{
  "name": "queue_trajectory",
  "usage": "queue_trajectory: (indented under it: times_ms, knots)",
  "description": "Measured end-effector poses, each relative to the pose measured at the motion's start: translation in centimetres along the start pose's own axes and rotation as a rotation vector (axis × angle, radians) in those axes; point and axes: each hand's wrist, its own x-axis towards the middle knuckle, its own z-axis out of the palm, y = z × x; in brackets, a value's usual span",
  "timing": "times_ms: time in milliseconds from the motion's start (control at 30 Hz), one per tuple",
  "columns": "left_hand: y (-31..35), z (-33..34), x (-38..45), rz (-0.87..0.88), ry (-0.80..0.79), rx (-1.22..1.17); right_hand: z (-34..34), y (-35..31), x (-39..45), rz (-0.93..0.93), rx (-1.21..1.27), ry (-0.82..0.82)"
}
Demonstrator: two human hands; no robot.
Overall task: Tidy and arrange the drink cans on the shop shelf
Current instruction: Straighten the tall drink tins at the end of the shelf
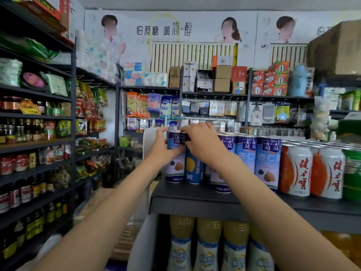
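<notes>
Two hands on one blue can.
Left hand (163,146) and right hand (199,141) both clasp the blue can (175,141); recommend lowering squarely, label forward.

blue-white cans (267,163), orange-white cans (296,171), dark shelf (195,200)

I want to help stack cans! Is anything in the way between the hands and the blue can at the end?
No. The left hand and right hand already grip the blue can at its top, with nothing between.
</notes>
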Motion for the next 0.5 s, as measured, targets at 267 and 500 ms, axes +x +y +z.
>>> queue_trajectory:
  times_ms: [267, 500]
  knots:
    - [0.5, -1.5, -1.4, 0.055, -0.055, 0.018, -1.7, 2.9, 0.5, 0.079, -0.108, -0.111]
    - [2.1, -1.3, -3.2, 0.120, -0.131, 0.039, -1.1, 3.0, 1.8, 0.031, -0.076, -0.066]
